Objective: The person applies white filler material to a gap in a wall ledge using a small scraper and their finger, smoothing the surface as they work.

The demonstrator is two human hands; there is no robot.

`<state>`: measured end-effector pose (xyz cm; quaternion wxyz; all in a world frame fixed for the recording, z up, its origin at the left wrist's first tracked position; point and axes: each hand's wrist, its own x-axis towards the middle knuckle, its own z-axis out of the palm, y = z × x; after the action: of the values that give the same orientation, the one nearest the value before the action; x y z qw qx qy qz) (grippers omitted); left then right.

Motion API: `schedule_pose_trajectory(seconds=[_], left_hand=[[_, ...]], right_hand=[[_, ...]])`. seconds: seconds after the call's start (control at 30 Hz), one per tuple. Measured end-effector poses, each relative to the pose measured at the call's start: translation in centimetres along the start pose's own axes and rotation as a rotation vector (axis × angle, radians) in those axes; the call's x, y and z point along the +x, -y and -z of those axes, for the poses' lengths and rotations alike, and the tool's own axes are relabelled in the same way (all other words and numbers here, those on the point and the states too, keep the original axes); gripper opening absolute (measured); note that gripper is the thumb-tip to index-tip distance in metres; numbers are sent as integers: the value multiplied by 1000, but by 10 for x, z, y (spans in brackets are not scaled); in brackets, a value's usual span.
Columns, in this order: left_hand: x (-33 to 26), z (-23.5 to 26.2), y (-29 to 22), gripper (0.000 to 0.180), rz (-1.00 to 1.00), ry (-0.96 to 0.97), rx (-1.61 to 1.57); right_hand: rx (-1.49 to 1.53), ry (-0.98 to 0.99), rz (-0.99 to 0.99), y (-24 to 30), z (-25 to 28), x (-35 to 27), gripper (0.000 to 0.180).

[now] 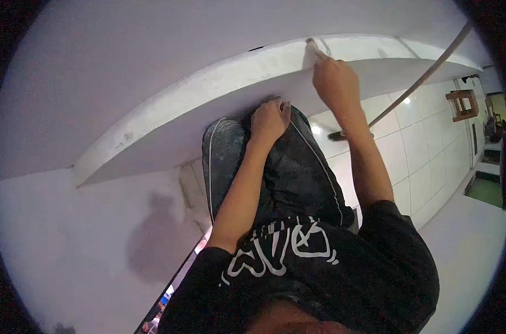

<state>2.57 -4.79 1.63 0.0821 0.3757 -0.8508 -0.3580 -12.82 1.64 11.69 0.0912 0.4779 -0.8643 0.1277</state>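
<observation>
Right hand (336, 83), upper centre-right: clenched on a small implement (314, 49), kind unclear, its tip against the white curved band (225, 78) crossing the upper frame. Left hand (270, 121), centre: fingers curled, resting at the knees of dark trousers (289, 172); contents, if any, cannot be told. Long pole (420, 81), upper right: slanting across white tiles (423, 139).

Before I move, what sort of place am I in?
Probably a room inside a house or similar building: it has a white tiled floor, a wooden stool-like frame, and a long white ledge or beam where the right hand holds a small tool.
</observation>
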Motion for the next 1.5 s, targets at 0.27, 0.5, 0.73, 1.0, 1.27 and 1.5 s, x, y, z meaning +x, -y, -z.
schedule_pose_trajectory(seconds=[0.27, 0.5, 0.73, 1.0, 1.27, 1.5], left_hand=[[8, -19, 20, 35, -77, -119, 6], [4, -11, 8, 37, -40, -73, -33], [5, -6, 0, 39, 64, -31, -2], [3, -11, 3, 35, 19, -94, -50], [1, -7, -2, 38, 73, -57, -16], [1, -13, 6, 38, 50, -95, -9]], right_hand=[[45, -89, 2, 7, -7, 4, 28], [49, -1, 70, 10, -2, -5, 44], [-15, 2, -11, -33, 3, 0, 49], [-76, -79, -28, -58, -1, 4, 53], [-90, -5, -187, -83, 1, 10, 42], [-137, -74, -253, -121, -4, 15, 44]])
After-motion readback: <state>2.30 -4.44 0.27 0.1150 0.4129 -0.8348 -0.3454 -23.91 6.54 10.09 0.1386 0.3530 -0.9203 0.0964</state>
